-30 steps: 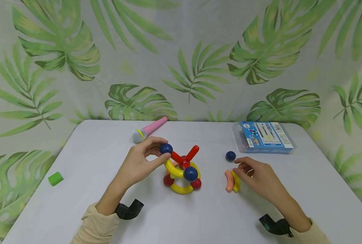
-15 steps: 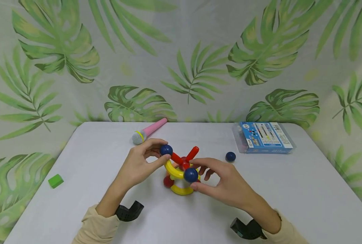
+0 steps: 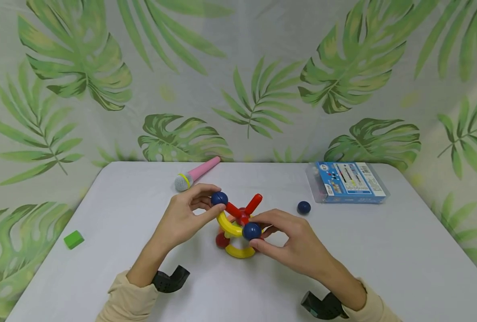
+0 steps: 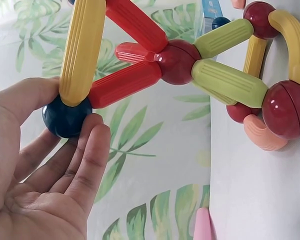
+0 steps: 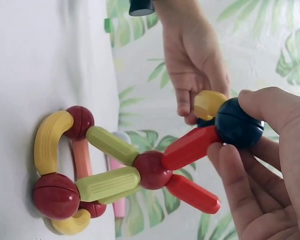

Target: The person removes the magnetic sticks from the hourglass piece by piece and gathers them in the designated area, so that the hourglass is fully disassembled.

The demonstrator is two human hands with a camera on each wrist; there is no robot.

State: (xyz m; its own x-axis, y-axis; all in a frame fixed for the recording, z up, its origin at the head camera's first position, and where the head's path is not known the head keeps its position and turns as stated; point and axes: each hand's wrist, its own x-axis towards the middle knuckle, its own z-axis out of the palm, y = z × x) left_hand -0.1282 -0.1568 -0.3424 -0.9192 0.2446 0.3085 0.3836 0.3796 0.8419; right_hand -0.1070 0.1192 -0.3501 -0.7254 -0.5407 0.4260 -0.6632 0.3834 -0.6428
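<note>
A toy built of balls and sticks stands mid-table. Its base joins dark red balls (image 5: pixel 56 196) with curved yellow (image 5: pixel 52 142) and orange sticks (image 5: pixel 81 159). Light green sticks (image 5: pixel 110 182) rise to a central red ball (image 5: pixel 152 170), from which several red sticks (image 5: pixel 195 194) fan upward. My left hand (image 3: pixel 183 219) pinches a blue ball (image 4: pixel 65 117) topping one red stick. My right hand (image 3: pixel 290 237) grips a second blue ball (image 5: pixel 239 125) between thumb and fingers. A curved yellow stick (image 4: pixel 82 50) bridges both blue balls. The back red stick's tip is bare.
A loose blue ball (image 3: pixel 304 207) lies right of the toy. Behind it is a clear case with a blue printed label (image 3: pixel 351 181). A pink toy microphone (image 3: pixel 200 172) lies at the back, a green block (image 3: pixel 73 240) far left.
My right hand has come left from beside the loose curved sticks, now out of sight behind that arm, and taken hold of the nearer blue ball. The left hand has stayed in place.
</note>
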